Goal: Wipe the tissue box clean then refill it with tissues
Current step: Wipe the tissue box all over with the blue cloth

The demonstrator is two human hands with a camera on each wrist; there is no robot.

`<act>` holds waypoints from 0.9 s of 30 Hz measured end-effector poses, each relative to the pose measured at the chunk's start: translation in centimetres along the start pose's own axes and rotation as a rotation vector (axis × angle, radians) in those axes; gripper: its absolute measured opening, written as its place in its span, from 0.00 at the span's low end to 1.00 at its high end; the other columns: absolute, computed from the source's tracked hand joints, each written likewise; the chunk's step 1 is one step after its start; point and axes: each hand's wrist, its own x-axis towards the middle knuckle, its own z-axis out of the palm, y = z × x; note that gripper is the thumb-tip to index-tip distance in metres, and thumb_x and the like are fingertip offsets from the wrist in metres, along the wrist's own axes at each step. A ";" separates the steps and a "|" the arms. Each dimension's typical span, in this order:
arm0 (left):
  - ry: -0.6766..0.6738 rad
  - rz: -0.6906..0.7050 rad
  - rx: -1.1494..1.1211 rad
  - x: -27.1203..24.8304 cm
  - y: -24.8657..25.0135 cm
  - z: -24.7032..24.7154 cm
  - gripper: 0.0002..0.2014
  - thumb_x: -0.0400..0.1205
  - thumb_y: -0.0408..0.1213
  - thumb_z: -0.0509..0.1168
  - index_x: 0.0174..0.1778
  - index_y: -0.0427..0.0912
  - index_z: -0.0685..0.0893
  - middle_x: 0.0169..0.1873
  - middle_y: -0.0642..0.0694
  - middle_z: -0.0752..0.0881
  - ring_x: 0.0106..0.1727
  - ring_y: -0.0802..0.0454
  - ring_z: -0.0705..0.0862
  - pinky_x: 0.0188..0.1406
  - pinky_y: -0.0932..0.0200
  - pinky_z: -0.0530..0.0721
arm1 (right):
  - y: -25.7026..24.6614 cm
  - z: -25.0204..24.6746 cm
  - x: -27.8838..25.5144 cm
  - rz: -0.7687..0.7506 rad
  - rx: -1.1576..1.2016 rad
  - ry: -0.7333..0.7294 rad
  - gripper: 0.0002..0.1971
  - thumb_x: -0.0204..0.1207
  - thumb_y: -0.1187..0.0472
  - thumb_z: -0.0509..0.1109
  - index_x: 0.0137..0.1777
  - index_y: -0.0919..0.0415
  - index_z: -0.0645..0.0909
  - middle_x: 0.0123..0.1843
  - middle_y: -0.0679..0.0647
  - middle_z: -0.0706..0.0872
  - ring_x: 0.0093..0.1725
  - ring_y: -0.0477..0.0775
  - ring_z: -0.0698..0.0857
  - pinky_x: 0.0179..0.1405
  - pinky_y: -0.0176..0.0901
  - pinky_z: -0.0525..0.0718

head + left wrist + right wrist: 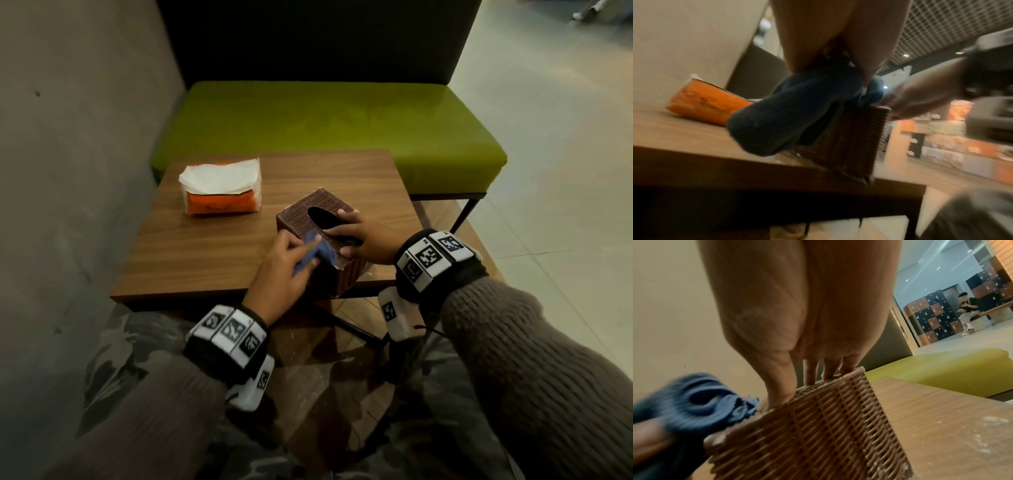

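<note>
Gripping bunched blue cloth (317,253) on brown woven tissue box (301,212) top, left hand (286,270); right hand (364,238) fingers splayed, pressing box top

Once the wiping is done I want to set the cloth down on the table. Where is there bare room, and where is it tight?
Bare wood lies left of the tissue box, between the tissue pack and the table's near edge, and along the far edge beside the green bench. The near right corner is crowded: box, left hand with cloth, right hand.

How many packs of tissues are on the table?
1. The orange tissue pack lies at the table's far left, apart from the woven tissue box. None seems hidden.
</note>
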 end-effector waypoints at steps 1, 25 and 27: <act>-0.038 0.047 -0.016 -0.8 0.2 0.3 0.20 0.81 0.33 0.65 0.69 0.44 0.78 0.48 0.47 0.72 0.47 0.58 0.74 0.46 0.73 0.73 | 0.0 0.1 0.0 -0.005 0.015 0.000 0.26 0.82 0.58 0.66 0.80 0.49 0.66 0.86 0.54 0.50 0.85 0.57 0.50 0.80 0.49 0.53; -0.123 0.224 0.166 -2.0 0.6 0.9 0.27 0.78 0.29 0.65 0.74 0.48 0.73 0.51 0.43 0.74 0.50 0.51 0.74 0.46 0.61 0.77 | 0.0 0.6 0.2 -0.002 0.103 0.019 0.26 0.81 0.60 0.66 0.79 0.52 0.67 0.86 0.57 0.51 0.85 0.60 0.47 0.83 0.56 0.50; -0.061 0.165 0.194 -0.4 -0.8 -0.1 0.26 0.78 0.28 0.65 0.73 0.47 0.75 0.49 0.43 0.74 0.49 0.49 0.76 0.45 0.55 0.79 | 0.0 0.5 0.2 -0.002 0.118 0.018 0.26 0.81 0.60 0.66 0.79 0.52 0.67 0.86 0.57 0.51 0.85 0.60 0.47 0.83 0.55 0.51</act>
